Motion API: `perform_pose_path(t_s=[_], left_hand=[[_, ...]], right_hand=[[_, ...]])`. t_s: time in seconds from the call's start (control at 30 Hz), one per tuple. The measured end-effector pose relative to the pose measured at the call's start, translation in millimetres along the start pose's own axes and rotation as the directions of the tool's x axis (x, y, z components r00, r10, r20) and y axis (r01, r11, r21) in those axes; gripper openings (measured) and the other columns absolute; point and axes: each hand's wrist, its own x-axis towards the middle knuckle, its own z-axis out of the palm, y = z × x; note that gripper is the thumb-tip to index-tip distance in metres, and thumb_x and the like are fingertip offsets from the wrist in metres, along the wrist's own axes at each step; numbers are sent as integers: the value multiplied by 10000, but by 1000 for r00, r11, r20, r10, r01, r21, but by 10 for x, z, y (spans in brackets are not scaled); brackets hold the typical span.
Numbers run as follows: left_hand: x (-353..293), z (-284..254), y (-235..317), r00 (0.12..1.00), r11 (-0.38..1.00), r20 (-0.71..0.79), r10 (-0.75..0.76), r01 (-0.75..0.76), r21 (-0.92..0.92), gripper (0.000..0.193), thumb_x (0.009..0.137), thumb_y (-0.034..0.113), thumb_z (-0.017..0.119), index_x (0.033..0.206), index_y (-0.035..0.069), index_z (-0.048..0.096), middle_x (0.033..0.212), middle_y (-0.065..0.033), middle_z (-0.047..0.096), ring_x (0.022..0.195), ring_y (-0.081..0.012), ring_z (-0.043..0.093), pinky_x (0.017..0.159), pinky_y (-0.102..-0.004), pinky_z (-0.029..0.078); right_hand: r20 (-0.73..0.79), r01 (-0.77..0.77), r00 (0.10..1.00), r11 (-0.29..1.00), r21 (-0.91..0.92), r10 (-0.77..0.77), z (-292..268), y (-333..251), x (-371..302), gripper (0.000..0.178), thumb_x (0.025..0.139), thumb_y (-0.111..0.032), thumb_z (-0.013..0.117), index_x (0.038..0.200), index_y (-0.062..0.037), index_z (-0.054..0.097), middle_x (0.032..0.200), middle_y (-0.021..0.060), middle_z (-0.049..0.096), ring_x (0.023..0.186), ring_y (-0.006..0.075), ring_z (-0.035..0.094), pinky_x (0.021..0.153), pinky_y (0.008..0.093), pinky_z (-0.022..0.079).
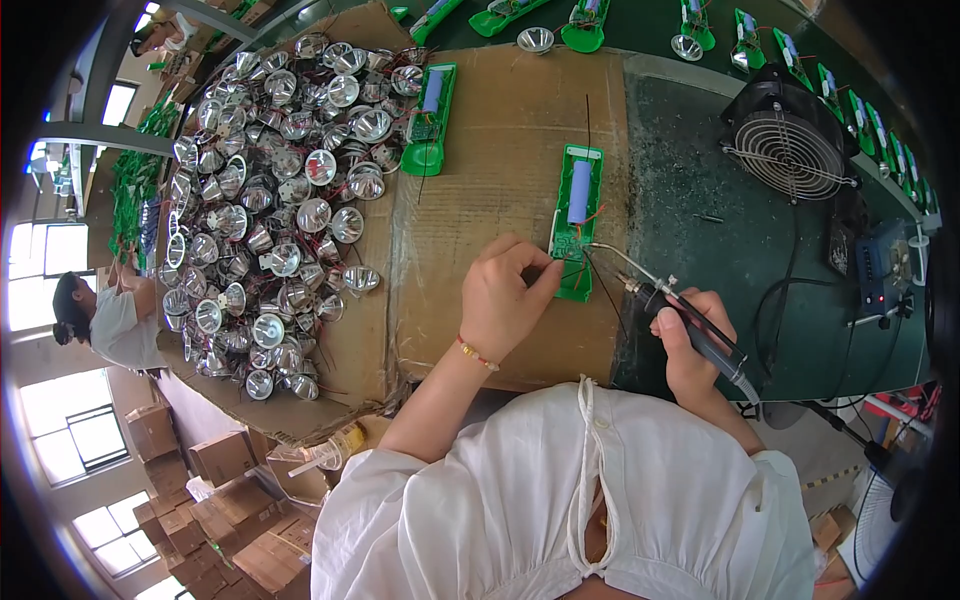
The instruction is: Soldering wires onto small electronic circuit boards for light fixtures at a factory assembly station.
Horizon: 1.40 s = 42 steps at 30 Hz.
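Observation:
In front of me on the cardboard lies a green flashlight housing [595, 185] with a purple battery cell [579, 192] and a small green circuit board [570, 245]. My left hand [507, 292] is at the left edge of the board, thumb and forefinger pinched together; whatever they hold is too small to tell. A soldering iron [712, 350] with a thin curved metal tube is gripped in my right hand [695, 338]. Its tip end points at the board from the right. Black and red wires come off the board, one black wire trailing toward the lower right.
A heap of silver reflector cups [285, 215] with wires covers the left side. Beside it rests another green housing [424, 140]. More housings line the far and right edges. A black fan [790, 145] and a blue soldering station [885, 270] stand right. Another person [115, 320] works at far left.

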Motion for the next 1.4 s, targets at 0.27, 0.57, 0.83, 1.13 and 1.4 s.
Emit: perform_pose_path(t_s=[0.27, 0.57, 0.83, 1.13, 1.4], left_hand=[[8, -5, 45, 999, 999, 3, -46, 46, -16, 92, 733, 85, 680, 714, 12, 628, 711, -75, 567, 575, -164, 551, 512, -278, 443], [-36, -12, 22, 942, 923, -44, 332, -315, 219, 72, 737, 78, 692, 749, 24, 646, 790, -59, 570, 639, -159, 572, 570, -282, 461], [24, 7, -1, 996, 986, 0, -91, 90, -141, 116, 728, 102, 671, 675, 14, 618, 697, -94, 561, 575, -215, 531, 516, -312, 411], [65, -50, 18, 986, 984, 79, -150, 156, -84, 146, 741, 113, 673, 691, -11, 614, 723, -70, 579, 622, -152, 550, 565, -259, 430], [80, -34, 9, 987, 981, 57, -150, 155, -114, 157, 717, 132, 668, 641, 8, 611, 702, -95, 570, 547, -207, 536, 512, -310, 417]], right_hand=[[-29, -31, 999, 1000, 6, 31, -22, 43, -14, 139, 801, -52, 637, 836, 7, 515, 704, 57, 548, 581, 71, 479, 523, 215, 387], [-43, -49, 998, 997, 56, 51, 6, 4, -3, 130, 793, -40, 635, 834, 4, 521, 701, 50, 547, 589, 71, 480, 531, 214, 388], [49, -44, 998, 999, -17, 45, 47, 60, 55, 130, 813, -61, 612, 838, 13, 509, 735, 78, 546, 597, 102, 531, 541, 226, 442], [43, -113, 993, 993, 20, 112, 88, 48, 91, 102, 813, -50, 610, 809, 14, 531, 757, 68, 548, 600, 102, 541, 559, 229, 470], [-55, -56, 997, 995, 85, 60, 30, 14, 43, 124, 820, -55, 595, 865, 7, 497, 744, 77, 550, 608, 101, 532, 562, 225, 449]])
